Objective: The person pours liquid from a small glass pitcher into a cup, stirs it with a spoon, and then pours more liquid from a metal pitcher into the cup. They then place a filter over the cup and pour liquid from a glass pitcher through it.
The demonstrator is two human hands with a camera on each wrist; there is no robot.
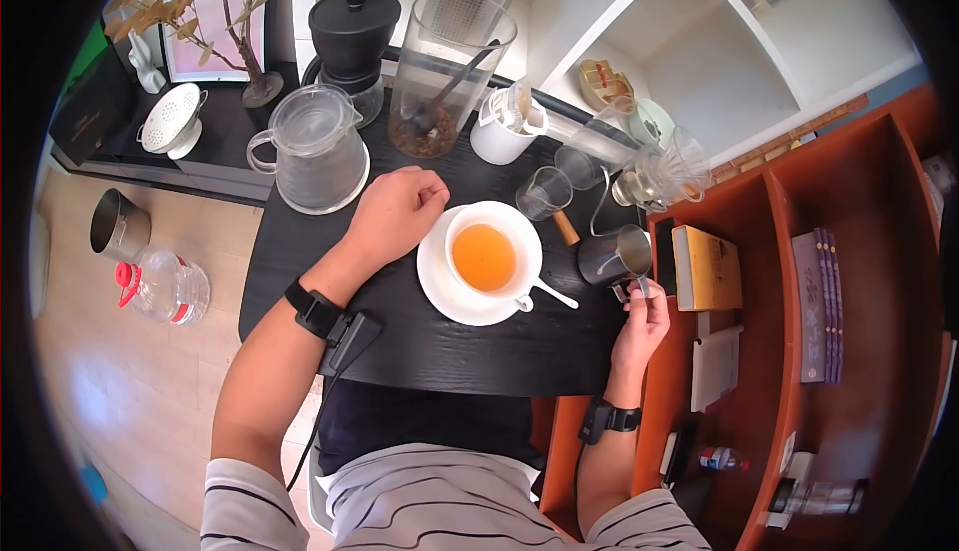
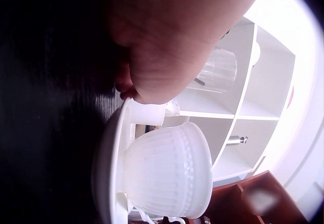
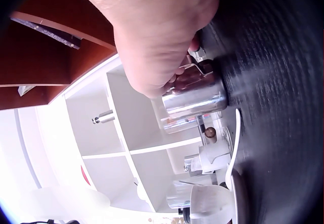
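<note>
A white cup of amber liquid stands on a white saucer; a white spoon lies at its right side. My left hand rests by the saucer's upper left rim with its fingers loosely curled, holding nothing. In the left wrist view, the fingertips are right at the saucer's edge, with the ribbed cup beyond. To the right of the cup, my right hand grips the handle of a metal milk pitcher. The pitcher stands upright, close over the black table.
Along the table's back are a glass pitcher, a black-topped grinder, a tall clear container, a white mug with a drip bag and small glasses. A brown bookshelf borders the right side.
</note>
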